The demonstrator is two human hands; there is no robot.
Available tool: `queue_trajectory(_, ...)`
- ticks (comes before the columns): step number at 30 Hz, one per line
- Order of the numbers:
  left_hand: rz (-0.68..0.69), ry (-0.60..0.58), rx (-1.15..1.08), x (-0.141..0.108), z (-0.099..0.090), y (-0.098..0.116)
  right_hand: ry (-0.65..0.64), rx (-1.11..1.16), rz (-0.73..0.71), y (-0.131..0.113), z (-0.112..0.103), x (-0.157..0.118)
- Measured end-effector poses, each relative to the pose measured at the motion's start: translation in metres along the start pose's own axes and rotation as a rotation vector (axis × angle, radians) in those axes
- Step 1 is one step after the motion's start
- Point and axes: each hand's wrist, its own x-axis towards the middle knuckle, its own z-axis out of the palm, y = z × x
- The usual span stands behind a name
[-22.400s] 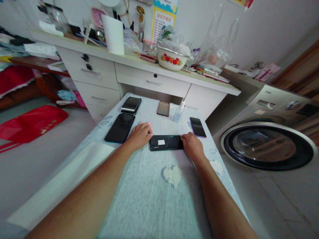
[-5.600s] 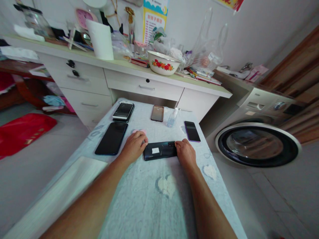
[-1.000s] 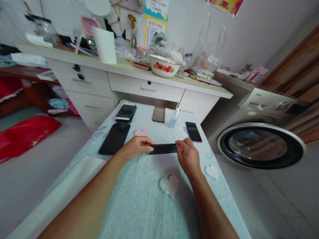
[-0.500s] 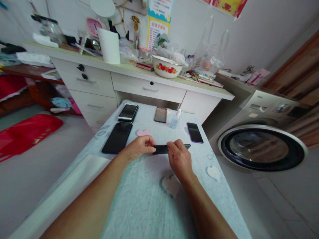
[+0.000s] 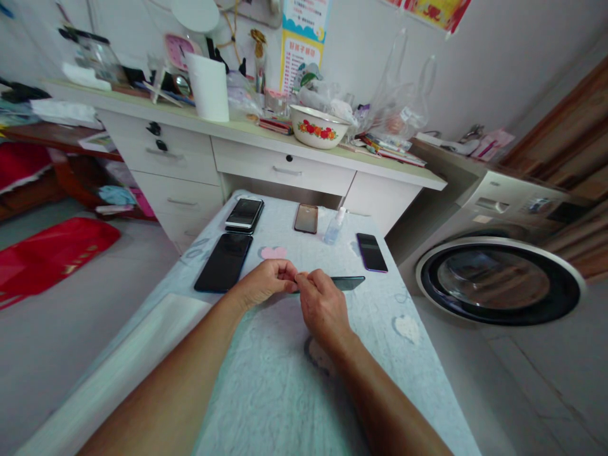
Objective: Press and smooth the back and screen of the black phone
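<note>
Over the middle of the cloth-covered table, my left hand [image 5: 270,280] is closed on the left end of a thin dark phone [image 5: 350,283], tilted so mostly its edge and a narrow strip show. Close beside it, my right hand [image 5: 323,303] has its fingers bent and pressed together at the phone's left part. What those fingers pinch, if anything, is hidden. A pink heart on the cloth [image 5: 273,253] lies just beyond my left hand. Left of it is a large black tablet [image 5: 223,263]. Farther back stand a clear spray bottle [image 5: 335,227] and a brown phone case [image 5: 306,218].
Stacked phones [image 5: 244,214] lie at the table's back left, and a purple-edged phone [image 5: 372,253] at the right. Behind is a white drawer desk [image 5: 256,158] bearing a flowered bowl [image 5: 318,126] and paper roll [image 5: 208,87]. A washing machine [image 5: 498,190] stands right.
My right hand has slid left along the phone, up against my left hand, uncovering the phone's right part. My left hand keeps its place.
</note>
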Motion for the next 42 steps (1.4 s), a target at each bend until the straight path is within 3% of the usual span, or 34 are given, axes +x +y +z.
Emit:
queue_trajectory(13, 0.003, 0.069, 0.110, -0.002, 0.006, 0.007, 0.061, -0.046, 0.141, 0.027, -0.015, -0.004)
queue_trajectory(30, 0.023, 0.018, 0.057, 0.003, 0.003, 0.000, 0.020, -0.018, -0.022, 0.004, -0.002, -0.002)
queue_trajectory(42, 0.006, 0.062, 0.123, -0.002, 0.007, 0.007, 0.054, -0.036, 0.102, 0.025, -0.014, -0.004)
